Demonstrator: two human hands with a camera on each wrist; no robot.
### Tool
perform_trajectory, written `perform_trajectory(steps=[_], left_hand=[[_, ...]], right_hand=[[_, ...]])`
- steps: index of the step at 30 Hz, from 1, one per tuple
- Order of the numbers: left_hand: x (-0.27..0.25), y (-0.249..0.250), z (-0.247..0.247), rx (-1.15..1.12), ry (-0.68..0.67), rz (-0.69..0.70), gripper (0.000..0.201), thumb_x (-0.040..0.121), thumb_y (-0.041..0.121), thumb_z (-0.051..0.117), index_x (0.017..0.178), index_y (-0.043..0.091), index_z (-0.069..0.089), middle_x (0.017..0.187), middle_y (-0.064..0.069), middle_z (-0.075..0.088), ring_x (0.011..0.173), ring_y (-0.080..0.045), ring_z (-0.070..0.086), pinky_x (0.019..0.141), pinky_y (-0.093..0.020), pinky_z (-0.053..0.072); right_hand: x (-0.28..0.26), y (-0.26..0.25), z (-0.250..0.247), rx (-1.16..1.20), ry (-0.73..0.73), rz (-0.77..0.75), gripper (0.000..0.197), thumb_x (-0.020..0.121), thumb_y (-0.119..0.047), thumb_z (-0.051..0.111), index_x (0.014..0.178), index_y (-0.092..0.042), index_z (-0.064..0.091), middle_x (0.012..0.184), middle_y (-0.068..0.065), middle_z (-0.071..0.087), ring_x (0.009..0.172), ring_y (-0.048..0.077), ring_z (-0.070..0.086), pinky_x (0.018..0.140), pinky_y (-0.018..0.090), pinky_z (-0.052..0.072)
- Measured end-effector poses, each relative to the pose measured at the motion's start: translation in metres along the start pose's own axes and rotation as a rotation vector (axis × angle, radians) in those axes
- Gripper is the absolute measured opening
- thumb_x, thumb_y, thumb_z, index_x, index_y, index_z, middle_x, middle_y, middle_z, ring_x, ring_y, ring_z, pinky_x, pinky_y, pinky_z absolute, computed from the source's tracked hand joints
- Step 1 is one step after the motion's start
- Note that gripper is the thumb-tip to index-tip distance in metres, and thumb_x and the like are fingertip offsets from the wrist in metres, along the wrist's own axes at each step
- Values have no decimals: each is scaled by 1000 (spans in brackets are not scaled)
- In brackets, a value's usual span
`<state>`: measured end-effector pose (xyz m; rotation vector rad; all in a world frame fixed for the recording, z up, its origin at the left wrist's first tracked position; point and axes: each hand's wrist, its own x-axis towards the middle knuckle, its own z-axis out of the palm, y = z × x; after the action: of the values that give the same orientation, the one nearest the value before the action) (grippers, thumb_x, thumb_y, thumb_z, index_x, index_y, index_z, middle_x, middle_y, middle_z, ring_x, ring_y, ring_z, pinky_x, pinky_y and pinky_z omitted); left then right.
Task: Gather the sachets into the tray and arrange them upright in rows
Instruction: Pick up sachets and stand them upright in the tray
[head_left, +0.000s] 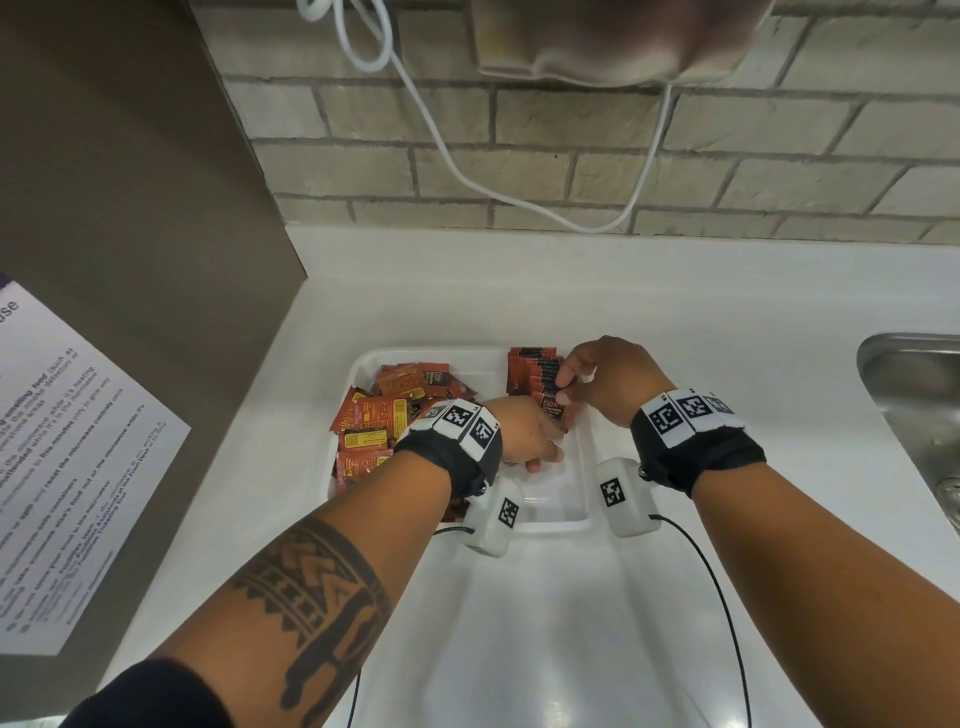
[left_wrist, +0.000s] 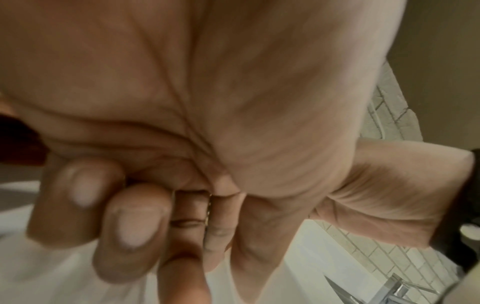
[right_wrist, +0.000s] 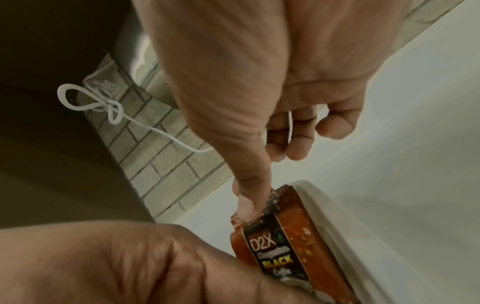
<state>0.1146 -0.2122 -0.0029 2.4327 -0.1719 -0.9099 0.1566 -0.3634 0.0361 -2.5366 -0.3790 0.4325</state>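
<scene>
A white tray (head_left: 551, 526) sits on the counter. Its left side holds a loose pile of red and orange sachets (head_left: 379, 415). Along its right side stands a row of upright sachets (head_left: 535, 369). My right hand (head_left: 597, 379) is over the row; its thumb (right_wrist: 249, 185) presses down among the sachets' top edges, while its other fingers are loosely curled and hold nothing. My left hand (head_left: 530, 441) is at the near end of the row, fingers curled against the front sachet (right_wrist: 275, 253), which reads "D2X Black Coffee". In the left wrist view its curled fingers (left_wrist: 135, 222) fill the picture, blurred.
A steel sink (head_left: 914, 395) lies at the right edge of the white counter (head_left: 519, 623). Behind it is a brick wall (head_left: 571, 156) with a hanging white cable (head_left: 447, 150). A brown side panel with a printed notice (head_left: 67, 457) closes off the left.
</scene>
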Motion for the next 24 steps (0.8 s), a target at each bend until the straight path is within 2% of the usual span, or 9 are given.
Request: perform_trajectory(steps=[2,5,7,9,13,15,19,21,24], left_hand=[[-10,0,-8,9,44,26,35,97,35,60,130,25,66,77,8,70,72,-8,58,82,-27,51],[-32,-9,-27,-6,126,55,23,99,29,57,110,22,76,82,8,72,70,-3,59,66,-23,44],[-49,-22,-43,-4,174,50,23,97,22,54,102,26,77,81,12,71,77,-10,65,67,-23,47],[-67,-39,-57,-1,249,27,25,94,16,54,98,27,76,81,12,70,83,-13,66,71,-24,48],[-96,-80,-75,-10,417,-43,21,93,15,57,94,25,75,94,11,69,92,-11,63,81,-26,50],[-107,-99,-75,-12,428,-79,22,94,15,57,94,28,74,99,9,69,92,-12,62,82,-27,50],[-121,-124,-69,-57,400,-126,25,93,13,55,94,30,73,100,7,69,90,-13,64,81,-28,52],[-127,-131,-66,-51,373,-119,22,94,14,57,98,28,73,103,7,69,94,-13,64,85,-29,52],[-133,-141,-62,-58,337,-105,20,95,16,59,102,28,74,106,7,70,98,-13,64,92,-32,52]], right_hand=[[-2,-3,-1,6,40,-21,12,82,-18,78,90,-21,71,78,-14,56,70,2,52,54,9,33],[-4,-11,1,51,97,-58,9,83,-17,75,87,-24,70,80,-10,57,71,3,51,59,12,36],[-6,-20,5,122,115,-80,11,83,-16,74,83,-26,70,78,-10,59,70,5,54,61,15,40],[-11,-33,13,165,101,-117,12,83,-13,72,83,-25,70,75,-11,62,69,7,58,59,13,42],[-19,-64,41,208,-48,-166,6,84,-21,76,86,-24,71,77,-11,66,70,3,60,63,14,43],[-21,-80,60,197,-134,-166,8,84,-24,75,91,-23,71,79,-12,66,73,1,61,67,17,43],[-26,-105,92,177,-202,-151,25,82,-31,78,102,-24,65,90,-10,67,82,6,64,73,23,53],[-28,-114,104,200,-227,-138,35,80,-30,80,108,-22,61,96,-7,65,83,10,66,65,21,53],[-31,-123,114,189,-283,-119,52,76,-34,84,118,-22,55,100,-6,63,85,12,66,55,21,45]])
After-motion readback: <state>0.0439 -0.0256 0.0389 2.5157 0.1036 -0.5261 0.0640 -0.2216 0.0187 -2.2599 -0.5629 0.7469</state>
